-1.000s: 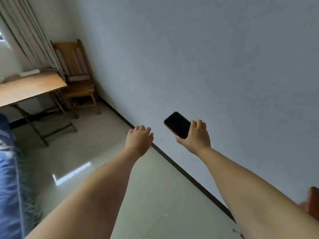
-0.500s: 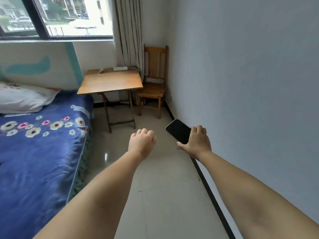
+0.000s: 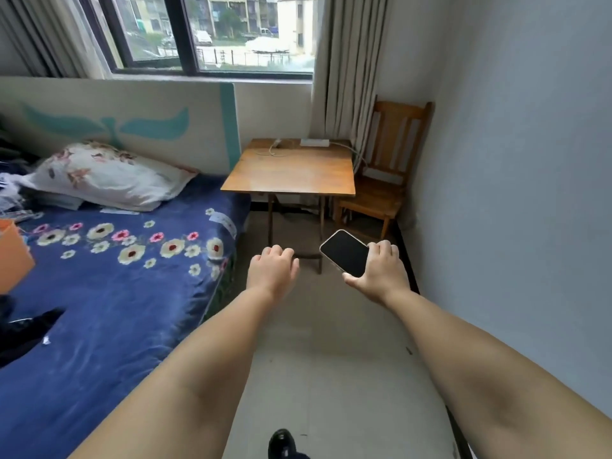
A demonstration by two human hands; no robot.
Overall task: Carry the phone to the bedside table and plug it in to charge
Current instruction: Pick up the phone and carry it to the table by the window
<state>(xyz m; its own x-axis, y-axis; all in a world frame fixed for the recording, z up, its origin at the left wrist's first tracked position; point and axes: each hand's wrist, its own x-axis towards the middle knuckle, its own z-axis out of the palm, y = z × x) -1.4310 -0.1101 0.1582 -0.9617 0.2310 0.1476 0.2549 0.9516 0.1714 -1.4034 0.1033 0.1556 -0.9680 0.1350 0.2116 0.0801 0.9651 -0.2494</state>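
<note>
My right hand [image 3: 381, 271] grips a phone [image 3: 346, 252] with a dark screen, held out in front of me above the floor. My left hand [image 3: 272, 271] hangs beside it with fingers curled and nothing in it. Ahead stands the wooden bedside table [image 3: 291, 175] between the bed and a chair. On its far edge lie a white power strip [image 3: 314, 142] and a coiled white charging cable [image 3: 275, 150].
A bed with a blue floral cover [image 3: 109, 293] and a pillow [image 3: 106, 175] fills the left. A wooden chair [image 3: 387, 180] stands in the right corner by the curtain [image 3: 347, 71]. The white wall [image 3: 530, 193] runs along the right. A tiled floor strip [image 3: 331, 359] leads to the table.
The view has swung left from the wall toward the window and moved closer to the table. Both hands keep their pose, with the phone still in the right one.
</note>
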